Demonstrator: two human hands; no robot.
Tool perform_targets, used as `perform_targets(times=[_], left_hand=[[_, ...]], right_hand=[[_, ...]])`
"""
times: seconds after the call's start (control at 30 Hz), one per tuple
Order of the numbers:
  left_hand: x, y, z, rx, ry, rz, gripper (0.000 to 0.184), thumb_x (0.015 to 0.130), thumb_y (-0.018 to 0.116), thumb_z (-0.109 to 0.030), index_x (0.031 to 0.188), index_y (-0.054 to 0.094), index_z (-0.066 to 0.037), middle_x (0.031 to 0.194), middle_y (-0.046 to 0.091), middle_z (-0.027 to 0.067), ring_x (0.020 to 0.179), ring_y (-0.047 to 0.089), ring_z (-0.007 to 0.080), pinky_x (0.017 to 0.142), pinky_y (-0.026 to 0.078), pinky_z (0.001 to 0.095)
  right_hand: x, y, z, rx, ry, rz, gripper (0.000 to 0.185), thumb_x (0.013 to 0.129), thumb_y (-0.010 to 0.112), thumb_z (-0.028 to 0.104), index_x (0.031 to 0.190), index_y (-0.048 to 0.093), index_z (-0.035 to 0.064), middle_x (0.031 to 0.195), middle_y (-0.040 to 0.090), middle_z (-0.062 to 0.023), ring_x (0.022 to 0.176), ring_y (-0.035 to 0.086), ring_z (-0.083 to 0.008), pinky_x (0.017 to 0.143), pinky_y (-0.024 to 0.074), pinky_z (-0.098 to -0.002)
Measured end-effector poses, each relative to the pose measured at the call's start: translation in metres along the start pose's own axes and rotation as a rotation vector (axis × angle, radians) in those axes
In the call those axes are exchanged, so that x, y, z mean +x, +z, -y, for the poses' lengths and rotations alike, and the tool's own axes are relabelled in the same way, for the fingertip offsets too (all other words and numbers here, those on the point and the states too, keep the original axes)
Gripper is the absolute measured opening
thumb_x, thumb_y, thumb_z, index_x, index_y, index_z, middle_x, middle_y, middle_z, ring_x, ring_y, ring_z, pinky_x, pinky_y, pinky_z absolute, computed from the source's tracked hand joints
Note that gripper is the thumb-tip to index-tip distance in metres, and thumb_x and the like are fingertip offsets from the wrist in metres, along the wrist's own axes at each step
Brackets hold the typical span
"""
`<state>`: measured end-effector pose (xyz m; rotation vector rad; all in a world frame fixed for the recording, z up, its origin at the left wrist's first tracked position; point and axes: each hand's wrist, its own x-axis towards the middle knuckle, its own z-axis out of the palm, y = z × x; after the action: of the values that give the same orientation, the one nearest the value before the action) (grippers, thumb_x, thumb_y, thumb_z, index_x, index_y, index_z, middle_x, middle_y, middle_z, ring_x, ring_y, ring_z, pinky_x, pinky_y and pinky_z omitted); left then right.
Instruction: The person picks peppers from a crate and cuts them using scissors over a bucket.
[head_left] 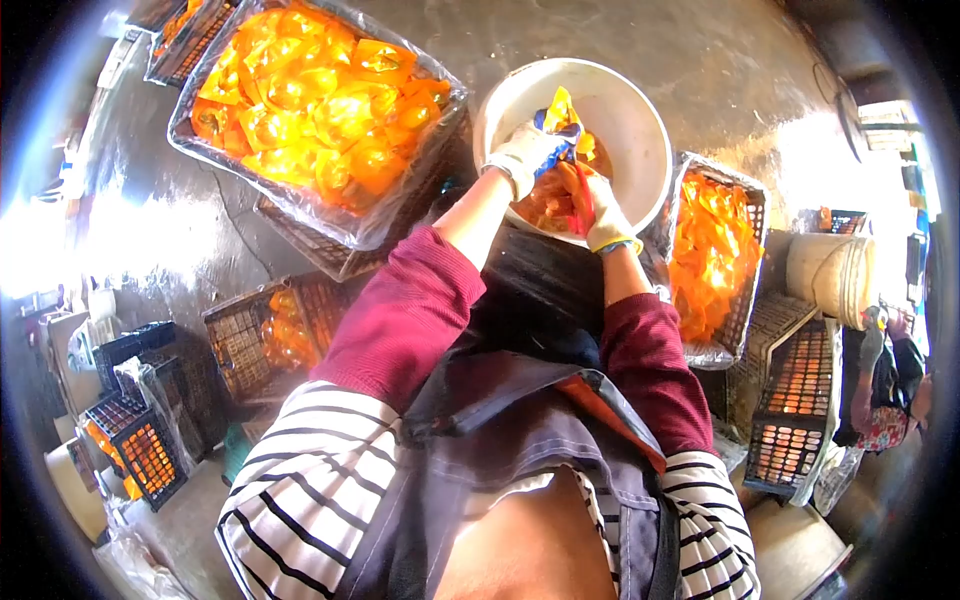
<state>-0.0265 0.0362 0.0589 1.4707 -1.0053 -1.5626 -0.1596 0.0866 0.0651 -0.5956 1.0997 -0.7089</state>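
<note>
My left hand (537, 152), in a white glove with blue on the fingers, is closed around a yellow-orange piece (560, 103) that looks like squash or a similar fruit. My right hand (603, 208), in a pale glove with a yellow-and-blue cuff, grips a slim red tool (581, 203); its working end is hidden. Both hands meet over a round white tub (645, 130), its bottom covered by brownish-orange scraps (548, 203).
A plastic-lined crate (180, 125) heaped with shiny orange pieces stands left of the tub. Another lined crate (745, 300) of orange pieces is at the right. Several more crates, including a brown one (228, 345), and a pale bucket (835, 275) stand around me.
</note>
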Motion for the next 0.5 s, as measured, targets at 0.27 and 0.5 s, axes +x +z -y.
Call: perform_targets(times=[0.27, 0.5], left_hand=[[-0.019, -0.065, -0.026, 0.254, 0.366, -0.246, 0.057, 0.077, 0.071, -0.027, 0.123, 0.05, 0.0, 0.12, 0.057, 0.0109, 0.109, 0.055, 0.0197, 0.096, 0.042, 0.0289], [-0.084, -0.229, 0.05, -0.29, 0.4, -0.857, 0.029, 0.082, 0.064, -0.024, 0.107, 0.057, -0.011, 0.082, 0.061, 0.001, 0.062, 0.054, 0.0095, 0.052, 0.043, 0.0241]], right_hand=[[0.008, -0.012, -0.007, 0.244, 0.044, 0.202, 0.043, 0.095, 0.04, 0.041, 0.114, 0.055, 0.0054, 0.098, 0.063, -0.0133, 0.069, 0.06, -0.0197, 0.053, 0.0481, -0.0291], [-0.022, 0.022, 0.031, 0.099, -0.276, -0.082, 0.045, 0.091, 0.049, 0.038, 0.115, 0.054, -0.0001, 0.084, 0.061, -0.0089, 0.059, 0.053, -0.0107, 0.044, 0.0387, -0.0219]])
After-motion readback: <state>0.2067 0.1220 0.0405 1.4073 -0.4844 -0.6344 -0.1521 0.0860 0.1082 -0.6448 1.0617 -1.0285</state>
